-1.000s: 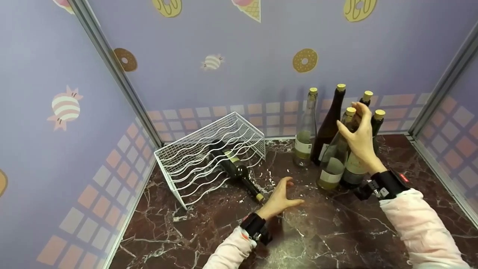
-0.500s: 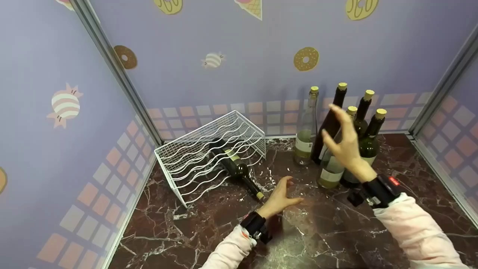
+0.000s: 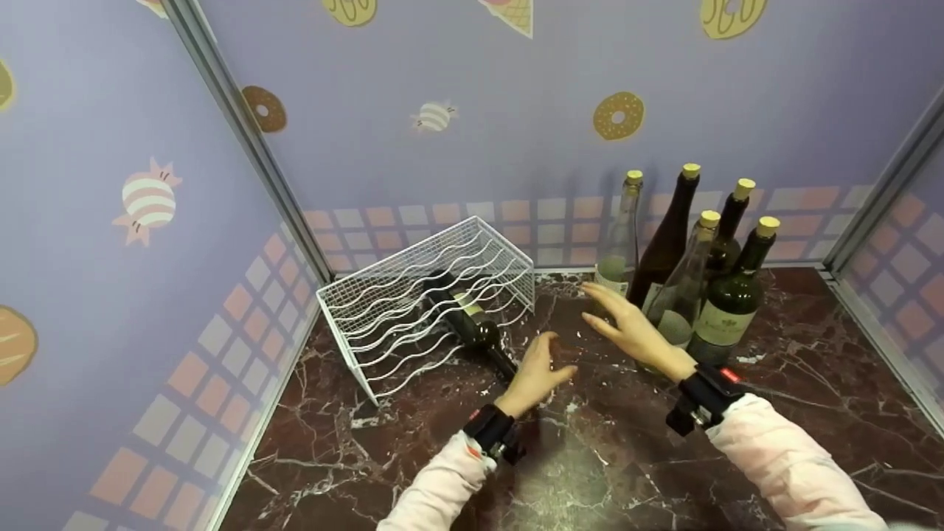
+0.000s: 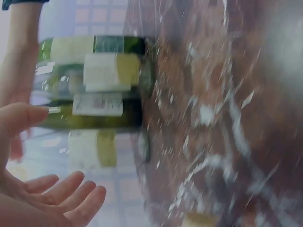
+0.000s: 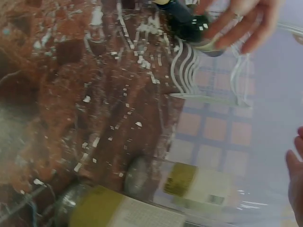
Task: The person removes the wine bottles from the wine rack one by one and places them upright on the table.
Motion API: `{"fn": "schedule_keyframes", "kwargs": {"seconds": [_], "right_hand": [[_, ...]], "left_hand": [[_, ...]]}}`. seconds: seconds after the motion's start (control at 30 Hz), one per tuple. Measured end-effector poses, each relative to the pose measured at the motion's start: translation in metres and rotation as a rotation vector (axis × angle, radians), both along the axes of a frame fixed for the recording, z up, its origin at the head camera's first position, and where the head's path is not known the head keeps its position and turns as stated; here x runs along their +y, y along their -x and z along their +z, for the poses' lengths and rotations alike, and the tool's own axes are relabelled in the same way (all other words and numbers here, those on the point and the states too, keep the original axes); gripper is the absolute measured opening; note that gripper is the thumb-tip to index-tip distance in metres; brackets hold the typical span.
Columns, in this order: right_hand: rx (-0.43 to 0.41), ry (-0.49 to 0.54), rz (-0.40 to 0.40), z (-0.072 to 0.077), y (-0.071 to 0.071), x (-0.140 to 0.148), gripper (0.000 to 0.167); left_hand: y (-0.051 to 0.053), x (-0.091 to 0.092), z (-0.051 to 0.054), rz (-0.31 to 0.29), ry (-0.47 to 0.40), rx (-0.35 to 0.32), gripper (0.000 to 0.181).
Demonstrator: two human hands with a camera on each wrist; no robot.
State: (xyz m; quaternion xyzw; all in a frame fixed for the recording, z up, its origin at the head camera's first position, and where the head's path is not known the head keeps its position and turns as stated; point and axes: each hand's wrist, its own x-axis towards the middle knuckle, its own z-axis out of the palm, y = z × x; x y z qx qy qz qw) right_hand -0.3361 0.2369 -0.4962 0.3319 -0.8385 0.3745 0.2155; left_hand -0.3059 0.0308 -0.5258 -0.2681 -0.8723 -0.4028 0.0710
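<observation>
My left hand [image 3: 532,377], fingers and thumb spread, hovers by the neck of a dark wine bottle [image 3: 483,335] lying partly under a white wire bottle rack [image 3: 347,349]. It hides the neck's end in the head view; whether they touch I cannot tell. My right hand [image 3: 640,332] holds nothing, its fingers extended left in front of the standing bottles. Among these are a clear bottle [image 3: 677,304], a tall dark brown bottle [image 3: 667,228], a green labelled bottle [image 3: 726,317], a dark bottle [image 3: 730,221] behind it and another clear bottle [image 3: 619,236] at the back.
Dark red marble tabletop [image 3: 590,442] with white veins lies under everything. Patterned lilac walls [image 3: 516,133] enclose the back and both sides, joined by grey metal posts [image 3: 251,140]. Small white flecks are scattered between the rack and the standing bottles.
My right hand has come down and left from near the top of the front clear bottle, exposing the bottles behind it. My left hand has shifted slightly left. The bottles and rack have stayed put.
</observation>
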Motion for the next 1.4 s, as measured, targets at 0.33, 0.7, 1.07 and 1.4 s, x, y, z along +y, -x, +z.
{"fn": "schedule_keyframes", "kwargs": {"seconds": [0.33,0.7,1.07,1.4], "right_hand": [[-0.257,-0.117,-0.013,-0.025,-0.002,-0.005,0.05],[-0.325,-0.167,-0.014,-0.039,-0.001,0.0,0.053],[-0.341,-0.182,-0.02,-0.045,0.0,0.006,0.052],[-0.372,-0.171,-0.014,-0.044,0.001,0.001,0.049]], "left_hand": [[0.046,-0.066,0.04,0.326,0.196,0.097,0.059],[0.072,-0.15,0.063,0.652,0.357,0.044,0.058],[0.079,-0.235,0.063,0.939,0.469,-0.08,0.075],[0.078,-0.262,0.046,1.053,0.375,-0.3,0.035]]}}
